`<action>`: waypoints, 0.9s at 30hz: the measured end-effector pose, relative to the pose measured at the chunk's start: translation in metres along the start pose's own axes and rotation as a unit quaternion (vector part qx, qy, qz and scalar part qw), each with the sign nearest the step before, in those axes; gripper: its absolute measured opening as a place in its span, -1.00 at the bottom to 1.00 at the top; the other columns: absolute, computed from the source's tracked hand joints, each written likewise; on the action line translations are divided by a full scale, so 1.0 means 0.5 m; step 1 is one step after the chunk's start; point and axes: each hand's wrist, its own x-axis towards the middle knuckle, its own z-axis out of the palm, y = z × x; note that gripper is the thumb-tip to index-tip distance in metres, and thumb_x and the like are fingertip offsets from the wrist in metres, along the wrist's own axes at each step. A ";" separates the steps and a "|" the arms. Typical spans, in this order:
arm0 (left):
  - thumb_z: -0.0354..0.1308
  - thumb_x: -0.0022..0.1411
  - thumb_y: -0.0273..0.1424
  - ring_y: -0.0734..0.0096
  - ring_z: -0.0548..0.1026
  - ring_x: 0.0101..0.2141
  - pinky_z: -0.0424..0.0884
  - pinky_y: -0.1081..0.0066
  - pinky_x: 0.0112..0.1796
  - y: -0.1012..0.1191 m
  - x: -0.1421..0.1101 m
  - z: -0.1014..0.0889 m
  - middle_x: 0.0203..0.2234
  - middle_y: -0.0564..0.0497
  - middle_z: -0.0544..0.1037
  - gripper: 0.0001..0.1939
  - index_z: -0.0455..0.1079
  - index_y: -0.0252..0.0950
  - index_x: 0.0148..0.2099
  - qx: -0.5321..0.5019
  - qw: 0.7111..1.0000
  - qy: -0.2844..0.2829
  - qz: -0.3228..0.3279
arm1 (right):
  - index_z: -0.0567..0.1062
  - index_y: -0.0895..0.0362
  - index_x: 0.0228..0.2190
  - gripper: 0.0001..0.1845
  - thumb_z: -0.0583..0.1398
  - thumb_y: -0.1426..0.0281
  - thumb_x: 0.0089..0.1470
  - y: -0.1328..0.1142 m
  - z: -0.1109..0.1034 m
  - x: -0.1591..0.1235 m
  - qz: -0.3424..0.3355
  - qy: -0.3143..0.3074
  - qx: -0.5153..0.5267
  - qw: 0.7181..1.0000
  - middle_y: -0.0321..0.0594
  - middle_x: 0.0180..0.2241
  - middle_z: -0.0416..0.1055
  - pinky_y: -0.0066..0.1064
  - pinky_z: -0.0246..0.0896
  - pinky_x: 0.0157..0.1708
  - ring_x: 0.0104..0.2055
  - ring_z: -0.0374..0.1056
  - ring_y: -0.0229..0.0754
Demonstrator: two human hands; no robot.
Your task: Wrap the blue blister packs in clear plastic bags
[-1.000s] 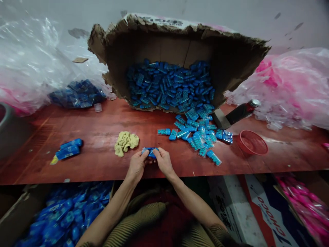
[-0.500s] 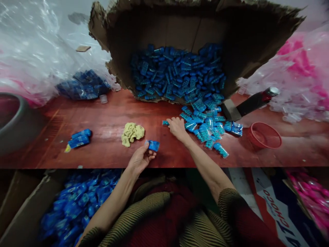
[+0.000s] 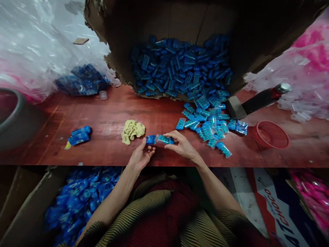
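Two pinches, all but meeting over the red tabletop (image 3: 108,115): blue sleeve (image 3: 151,139) nipped by the left hand (image 3: 141,158), thumb on top, other fingers loosely curled; bead-filled bottle (image 3: 163,139) gripped near its blue end by the right hand (image 3: 182,144), clear end aimed at 9 o'clock, just beside the sleeve. Impossible to tell whether touching. Newly carried over, within the last half second, from beside the loose bottles (image 3: 207,130) at 2 o'clock of the hands; judged a shift from fetching to lining up, with neither piece visibly inside the other. Farther out, at 10 o'clock, a crumpled yellow lump (image 3: 133,131); at 9, two blue packets (image 3: 78,138) side by side; at 3, a red basket (image 3: 272,135). Between 12 and 1, a torn-edged carton (image 3: 154,20) heaped with similar bottles; below the table edge, at 8, more blue packets (image 3: 82,202).
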 end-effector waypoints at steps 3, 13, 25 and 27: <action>-0.04 0.30 -0.40 0.51 0.42 -0.67 0.41 0.55 -0.59 -0.006 -0.003 0.001 -0.78 0.09 0.33 -0.73 0.30 -0.33 -0.45 0.010 1.000 -0.011 0.011 | 0.43 0.07 -0.08 -0.63 0.25 0.32 0.03 -0.013 0.005 -0.009 -0.018 -0.006 -0.016 1.000 -0.20 -0.21 0.31 -0.31 0.24 -0.16 -0.16 0.28 -0.18; 0.06 0.25 -0.37 0.50 0.44 -0.65 0.42 0.55 -0.59 -0.008 -0.007 -0.009 -0.78 0.09 0.35 -0.73 0.30 -0.35 -0.49 0.034 0.998 -0.029 0.040 | 0.40 0.07 -0.05 -0.63 0.21 0.41 0.06 -0.029 0.018 -0.019 -0.006 -0.010 -0.123 0.992 -0.16 -0.17 0.22 -0.29 0.23 -0.11 -0.12 0.25 -0.15; 0.27 0.05 -0.33 0.46 0.50 -0.51 0.47 0.45 -0.43 -0.017 -0.005 -0.012 -0.55 0.02 0.54 -0.80 0.38 -0.37 -0.40 0.055 0.990 -0.069 0.113 | 0.40 0.06 -0.10 -0.66 0.21 0.39 0.04 -0.004 0.087 -0.040 0.020 0.089 -0.041 0.995 -0.15 -0.17 0.23 -0.21 0.24 -0.04 -0.09 0.27 -0.11; 0.25 0.08 -0.35 0.43 0.52 -0.47 0.47 0.44 -0.41 -0.021 -0.004 -0.009 -0.51 0.00 0.56 -0.83 0.38 -0.36 -0.39 0.044 0.993 -0.068 0.084 | 0.39 0.05 -0.09 -0.68 0.18 0.38 0.07 0.005 0.104 -0.047 0.023 0.101 -0.075 0.992 -0.12 -0.14 0.21 -0.20 0.27 -0.07 -0.09 0.27 -0.09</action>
